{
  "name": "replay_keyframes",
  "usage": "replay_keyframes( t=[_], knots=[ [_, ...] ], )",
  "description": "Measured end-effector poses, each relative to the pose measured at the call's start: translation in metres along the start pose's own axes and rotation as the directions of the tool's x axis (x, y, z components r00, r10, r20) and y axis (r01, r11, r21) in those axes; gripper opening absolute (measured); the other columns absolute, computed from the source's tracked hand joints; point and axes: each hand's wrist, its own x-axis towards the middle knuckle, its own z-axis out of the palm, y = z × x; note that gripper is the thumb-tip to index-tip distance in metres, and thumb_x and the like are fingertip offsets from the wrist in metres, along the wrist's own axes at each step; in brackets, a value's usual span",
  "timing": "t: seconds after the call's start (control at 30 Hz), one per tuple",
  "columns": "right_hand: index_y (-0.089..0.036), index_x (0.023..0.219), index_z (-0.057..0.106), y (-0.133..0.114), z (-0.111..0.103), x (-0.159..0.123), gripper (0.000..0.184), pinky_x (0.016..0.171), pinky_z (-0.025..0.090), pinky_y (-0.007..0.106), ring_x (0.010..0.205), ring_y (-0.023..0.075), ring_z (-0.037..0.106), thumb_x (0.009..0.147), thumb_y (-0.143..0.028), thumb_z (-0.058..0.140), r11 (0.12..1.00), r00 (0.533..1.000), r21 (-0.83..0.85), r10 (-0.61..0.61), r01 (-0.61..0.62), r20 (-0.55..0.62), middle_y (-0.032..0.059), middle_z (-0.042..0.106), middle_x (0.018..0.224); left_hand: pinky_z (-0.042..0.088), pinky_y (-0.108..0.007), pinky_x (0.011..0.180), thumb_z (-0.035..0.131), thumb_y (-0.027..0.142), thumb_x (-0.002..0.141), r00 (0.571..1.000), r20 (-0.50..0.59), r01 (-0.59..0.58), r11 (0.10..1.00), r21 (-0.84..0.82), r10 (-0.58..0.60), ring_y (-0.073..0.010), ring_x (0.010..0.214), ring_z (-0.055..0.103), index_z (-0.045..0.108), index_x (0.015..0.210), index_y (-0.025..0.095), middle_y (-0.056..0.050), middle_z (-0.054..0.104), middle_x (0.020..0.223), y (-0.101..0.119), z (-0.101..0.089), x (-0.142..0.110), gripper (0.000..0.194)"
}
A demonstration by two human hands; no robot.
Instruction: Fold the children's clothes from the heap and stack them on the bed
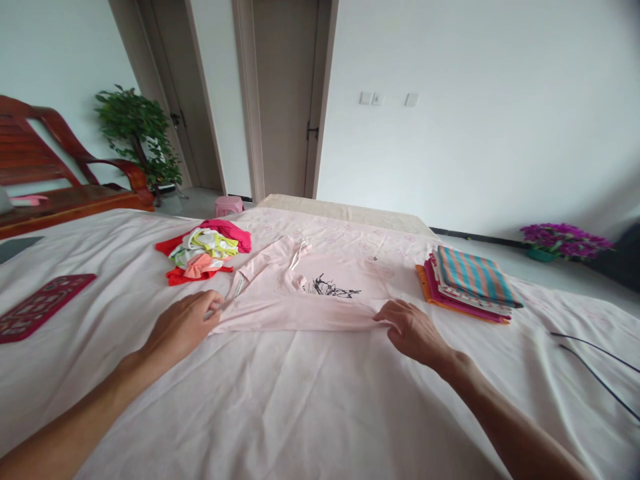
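A pale pink shirt (pixel 300 293) with a black print lies partly folded on the bed's pale sheet (pixel 310 400). My left hand (pixel 180 327) pinches the shirt's near left corner, fingers closed on the cloth. At the shirt's near right edge my right hand (pixel 413 330) presses down, its fingers curled onto the fabric. Both forearms reach in from the bottom of the view.
A heap of unfolded bright clothes (pixel 205 253) lies behind the left hand. A stack of folded clothes (pixel 467 283), striped on top, sits at the right. A dark red mat (pixel 37 307) lies far left, a black cable (pixel 600 367) far right. A wooden bench (pixel 60 180), plants and doors stand behind.
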Motion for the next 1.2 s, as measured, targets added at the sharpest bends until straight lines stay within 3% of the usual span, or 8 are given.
replay_keyframes(
  t=[0.17, 0.27, 0.4, 0.53, 0.67, 0.87, 1.0, 1.2],
  knots=[
    [-0.023, 0.144, 0.049, -0.041, 0.012, 0.028, 0.047, 0.110, 0.040, 0.044, 0.132, 0.0260, 0.049, 0.099, -0.037, 0.044, 0.988, 0.990, 0.071, -0.140, 0.139, 0.019, 0.0093, 0.053, 0.145, 0.042, -0.034, 0.108, 0.039, 0.028, 0.094, 0.917, 0.030, -0.389, 0.908, -0.157, 0.398, -0.0180, 0.125, 0.056, 0.061, 0.125, 0.023, -0.005, 0.064, 0.133, 0.052, 0.026, 0.017, 0.038],
    [-0.019, 0.154, 0.033, -0.062, 0.033, 0.041, 0.057, 0.119, 0.027, 0.049, 0.146, 0.0270, 0.031, 0.102, -0.043, 0.037, 0.971, 0.970, 0.035, -0.238, 0.236, 0.059, 0.0103, 0.036, 0.157, 0.033, -0.042, 0.117, 0.041, 0.037, 0.096, 0.884, 0.075, -0.456, 0.886, -0.080, 0.462, -0.0232, 0.140, 0.042, 0.052, 0.139, 0.019, -0.010, 0.051, 0.149, 0.062, 0.052, 0.024, 0.048],
    [-0.023, 0.157, 0.023, -0.058, 0.052, 0.041, 0.058, 0.122, 0.022, 0.046, 0.148, 0.0238, 0.024, 0.104, -0.043, 0.034, 0.958, 0.956, 0.008, -0.288, 0.288, 0.057, 0.0078, 0.026, 0.161, 0.025, -0.047, 0.120, 0.041, 0.049, 0.096, 0.868, 0.074, -0.495, 0.868, 0.043, 0.492, -0.0272, 0.147, 0.030, 0.045, 0.146, 0.022, -0.010, 0.040, 0.156, 0.044, 0.070, 0.029, 0.057],
    [-0.027, 0.159, 0.014, -0.038, 0.053, 0.031, 0.060, 0.123, 0.019, 0.044, 0.150, 0.0211, 0.020, 0.104, -0.042, 0.035, 0.957, 0.957, -0.014, -0.289, 0.289, 0.033, 0.0044, 0.021, 0.162, 0.025, -0.045, 0.120, 0.035, 0.048, 0.098, 0.885, 0.130, -0.451, 0.893, -0.007, 0.448, -0.0242, 0.148, 0.028, 0.044, 0.147, 0.028, -0.005, 0.039, 0.158, 0.024, 0.067, 0.040, 0.054],
    [-0.029, 0.158, 0.014, -0.029, 0.051, 0.026, 0.060, 0.124, 0.018, 0.045, 0.150, 0.0214, 0.020, 0.104, -0.041, 0.036, 0.960, 0.960, -0.029, -0.278, 0.279, 0.033, 0.0036, 0.021, 0.162, 0.033, -0.039, 0.117, 0.040, 0.038, 0.094, 0.928, 0.128, -0.325, 0.927, -0.187, 0.351, -0.0226, 0.141, 0.040, 0.056, 0.138, 0.023, -0.007, 0.043, 0.154, 0.005, 0.062, 0.055, 0.049],
    [-0.026, 0.158, 0.021, -0.033, 0.053, 0.028, 0.058, 0.123, 0.019, 0.046, 0.149, 0.0223, 0.023, 0.104, -0.041, 0.035, 0.965, 0.965, -0.036, -0.258, 0.259, 0.041, 0.0057, 0.026, 0.161, 0.047, -0.033, 0.099, 0.050, 0.037, 0.083, 0.990, 0.054, -0.117, 0.969, -0.219, 0.132, -0.0226, 0.113, 0.062, 0.063, 0.120, 0.019, -0.009, 0.066, 0.120, -0.017, 0.046, 0.050, 0.043],
    [-0.021, 0.151, 0.039, -0.054, 0.045, 0.037, 0.051, 0.121, 0.023, 0.050, 0.145, 0.0266, 0.030, 0.101, -0.033, 0.042, 0.976, 0.972, -0.003, -0.218, 0.219, 0.086, 0.0097, 0.036, 0.157, 0.049, -0.029, 0.080, 0.054, 0.043, 0.083, 0.995, 0.103, 0.018, 0.995, -0.096, -0.008, -0.0213, 0.097, 0.065, 0.058, 0.123, 0.022, -0.006, 0.067, 0.108, -0.013, 0.037, 0.037, 0.045],
    [-0.021, 0.141, 0.049, -0.123, 0.031, 0.067, 0.048, 0.110, 0.037, 0.041, 0.130, 0.0250, 0.044, 0.093, -0.028, 0.053, 0.916, 0.924, 0.179, -0.376, 0.359, 0.074, 0.0091, 0.050, 0.144, 0.042, -0.025, 0.069, 0.052, 0.037, 0.084, 0.987, 0.140, 0.099, 0.989, -0.112, -0.083, -0.0174, 0.083, 0.064, 0.058, 0.121, 0.024, -0.001, 0.066, 0.092, -0.009, 0.044, 0.041, 0.039]
  ],
)
